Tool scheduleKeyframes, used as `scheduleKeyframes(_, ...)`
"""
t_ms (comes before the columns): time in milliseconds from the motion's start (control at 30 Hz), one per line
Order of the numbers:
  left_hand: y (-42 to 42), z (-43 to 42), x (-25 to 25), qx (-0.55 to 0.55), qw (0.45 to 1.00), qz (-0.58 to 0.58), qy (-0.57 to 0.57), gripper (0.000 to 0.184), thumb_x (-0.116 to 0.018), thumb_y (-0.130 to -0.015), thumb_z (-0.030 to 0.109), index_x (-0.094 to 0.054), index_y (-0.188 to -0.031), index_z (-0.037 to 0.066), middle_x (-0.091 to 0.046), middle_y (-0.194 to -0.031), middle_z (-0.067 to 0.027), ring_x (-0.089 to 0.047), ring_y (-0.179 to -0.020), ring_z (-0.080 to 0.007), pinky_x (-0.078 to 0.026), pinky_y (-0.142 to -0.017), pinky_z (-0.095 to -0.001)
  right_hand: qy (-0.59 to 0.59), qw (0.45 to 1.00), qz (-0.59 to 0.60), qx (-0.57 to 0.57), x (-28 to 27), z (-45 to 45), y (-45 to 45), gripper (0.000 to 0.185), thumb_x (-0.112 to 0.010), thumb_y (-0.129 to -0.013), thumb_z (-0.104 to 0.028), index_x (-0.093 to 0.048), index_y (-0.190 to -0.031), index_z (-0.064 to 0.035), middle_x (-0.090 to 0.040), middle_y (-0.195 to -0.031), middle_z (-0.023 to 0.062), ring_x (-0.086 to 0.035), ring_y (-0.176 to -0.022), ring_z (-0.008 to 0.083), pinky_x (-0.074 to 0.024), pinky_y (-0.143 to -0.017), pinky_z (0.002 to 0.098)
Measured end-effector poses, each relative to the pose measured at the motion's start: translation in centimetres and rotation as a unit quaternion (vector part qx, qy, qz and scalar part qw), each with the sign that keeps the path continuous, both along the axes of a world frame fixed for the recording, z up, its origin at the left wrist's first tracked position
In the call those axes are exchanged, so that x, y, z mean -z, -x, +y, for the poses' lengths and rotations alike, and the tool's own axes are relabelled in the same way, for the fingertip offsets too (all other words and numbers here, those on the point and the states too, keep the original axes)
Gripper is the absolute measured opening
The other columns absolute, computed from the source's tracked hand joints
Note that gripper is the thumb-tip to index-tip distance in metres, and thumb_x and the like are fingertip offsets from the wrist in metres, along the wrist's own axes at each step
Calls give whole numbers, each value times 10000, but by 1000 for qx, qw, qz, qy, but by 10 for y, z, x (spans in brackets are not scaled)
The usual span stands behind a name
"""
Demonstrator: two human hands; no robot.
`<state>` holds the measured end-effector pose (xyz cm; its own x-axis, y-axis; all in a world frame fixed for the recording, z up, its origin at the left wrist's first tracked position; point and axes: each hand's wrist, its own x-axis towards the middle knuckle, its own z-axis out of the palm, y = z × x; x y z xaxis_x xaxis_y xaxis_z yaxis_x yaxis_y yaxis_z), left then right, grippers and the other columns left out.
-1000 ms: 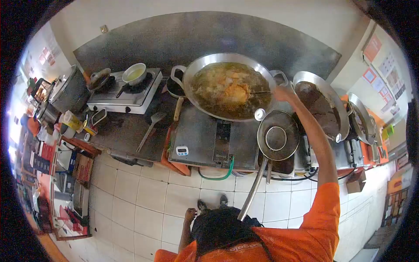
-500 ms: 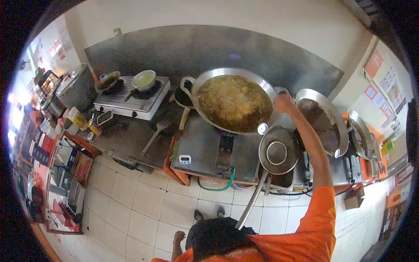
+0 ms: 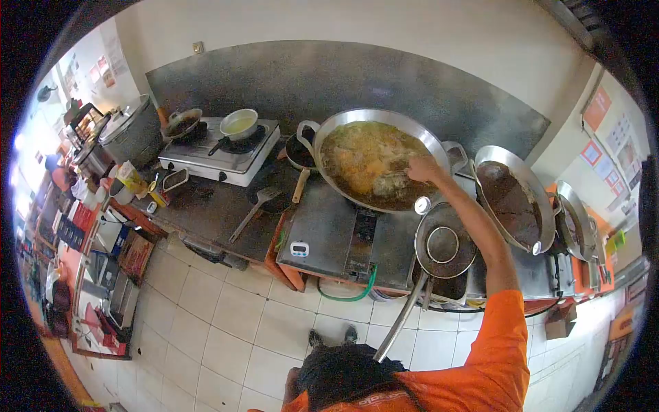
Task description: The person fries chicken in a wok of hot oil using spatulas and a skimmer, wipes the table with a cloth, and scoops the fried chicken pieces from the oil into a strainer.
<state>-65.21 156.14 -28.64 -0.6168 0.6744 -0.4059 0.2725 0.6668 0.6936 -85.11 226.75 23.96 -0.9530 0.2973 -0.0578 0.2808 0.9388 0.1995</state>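
My right hand (image 3: 424, 169) reaches over the right side of a large metal wok (image 3: 331, 173) filled with bubbling yellow oil. Its fingers look closed, but whatever they hold, if anything, cannot be made out. Orange-brown food (image 3: 374, 167) fries under foam in the oil, with a greyish patch just left of the hand. A round dial thermometer (image 3: 422, 205) sits at the wok's front rim. Below my right forearm rests a round long-handled strainer (image 3: 467, 250) with a smaller one in it. My left hand (image 3: 292, 376) is low beside the dark head covering or hair, its fingers mostly hidden.
Two more big pans, one with dark oil (image 3: 504, 196), stand to the right. On the left are a two-burner stove (image 3: 230, 168) with small pans, a slotted spatula (image 3: 255, 209), a tall pot (image 3: 134, 134) and a white timer (image 3: 299, 248). A green hose (image 3: 353, 296) hangs in front.
My right hand has moved left from near the wok's right handle to over the oil. My left hand has drawn in towards the body. The view has shifted slightly.
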Motion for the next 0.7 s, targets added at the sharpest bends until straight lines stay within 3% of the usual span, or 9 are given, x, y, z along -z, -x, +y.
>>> scheduleKeyframes(200,28,7,26,171,964,204,13,92,-578,-666,121,-584,-723,49,-589,-680,-71,-567,-580,-202,-476,-526,-308,23,999,-30,-19,-34,-34,-10,354,-465,-725,-289,-575,-683,45,-572,-689,204,-554,-687,346,-421,-650,421)
scheduleKeyframes(233,34,6,21,72,994,79,-25,95,-591,-653,122,-583,-719,55,-587,-674,-68,-564,-577,-207,-476,-538,-311,10,999,-29,-32,-35,-33,-8,352,-465,-723,-288,-576,-676,43,-572,-676,199,-555,-675,345,-422,-645,419)
scheduleKeyframes(300,47,9,1,-145,970,-153,-118,109,-617,-627,126,-580,-712,68,-582,-663,-61,-558,-569,-218,-475,-562,-317,81,990,-108,-31,-46,-32,-4,349,-461,-726,-295,-585,-661,25,-576,-650,176,-555,-625,319,-427,-594,402)
scheduleKeyframes(433,63,24,-34,-262,916,-297,-66,155,-625,-627,86,-579,-770,51,-597,-670,-68,-571,-577,-177,-470,-503,-296,153,963,-202,92,-100,-68,-17,326,-446,-730,-289,-604,-656,-15,-579,-612,129,-538,-532,238,-421,-492,358)
scheduleKeyframes(467,65,12,-4,-110,970,-179,-125,144,-581,-678,120,-574,-797,39,-603,-690,-74,-575,-581,-165,-467,-485,-287,152,961,-216,81,-107,-71,-16,326,-443,-730,-289,-606,-651,-19,-575,-596,120,-525,-506,224,-414,-473,352)
scheduleKeyframes(567,54,13,1,-146,975,-127,-113,153,-566,-692,166,-578,-787,46,-601,-692,-73,-576,-600,-185,-473,-521,-304,154,957,-236,73,-123,-88,-14,291,-459,-703,-272,-609,-631,-33,-556,-542,97,-497,-443,196,-399,-423,345)
scheduleKeyframes(600,56,9,6,117,971,201,-63,176,-560,-692,197,-583,-772,42,-598,-702,-90,-575,-632,-210,-474,-565,-325,157,958,-223,87,-131,-104,-15,257,-480,-676,-255,-610,-620,-40,-548,-521,91,-495,-430,197,-396,-411,349)
scheduleKeyframes(633,54,9,-3,121,975,175,-58,179,-571,-679,195,-582,-767,40,-596,-703,-93,-574,-639,-220,-472,-574,-329,160,959,-210,101,-135,-114,-13,224,-502,-650,-238,-611,-608,-47,-540,-499,84,-493,-418,197,-394,-399,353)
scheduleKeyframes(700,51,13,-18,127,983,126,-49,187,-592,-653,190,-579,-759,36,-592,-705,-101,-570,-653,-240,-469,-591,-336,92,968,-231,-4,-108,-109,7,235,-465,-677,-202,-600,-608,-22,-544,-522,113,-494,-423,221,-391,-409,351)
